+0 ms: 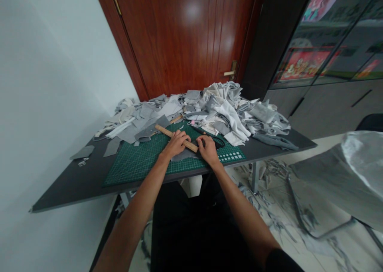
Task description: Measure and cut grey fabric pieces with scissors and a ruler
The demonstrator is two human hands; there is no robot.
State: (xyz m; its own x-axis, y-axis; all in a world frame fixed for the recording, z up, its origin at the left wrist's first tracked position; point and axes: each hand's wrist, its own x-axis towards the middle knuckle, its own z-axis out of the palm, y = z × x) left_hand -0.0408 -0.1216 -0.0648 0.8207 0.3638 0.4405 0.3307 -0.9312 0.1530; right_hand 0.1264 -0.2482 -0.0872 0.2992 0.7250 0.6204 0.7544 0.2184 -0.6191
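A flat wooden strip (190, 145) lies slantwise over a piece of grey fabric (183, 155) on the green cutting mat (131, 160). My left hand (176, 142) is closed over the strip's middle, its fingers bent around the edges. At the strip's near right end, my right hand (207, 147) has its fingers curled together in a pinch. What sits between those fingertips is too small to make out. Behind my right hand lies a black cord-like loop (220, 143), partly covered by the hand.
Heaps of grey and white fabric scraps (227, 112) cover the back of the dark table (74, 180). A brown door (191, 40) stands right behind it. To the right is a chair (338, 172) with shiny plastic over it. Scraps litter the floor (278, 200).
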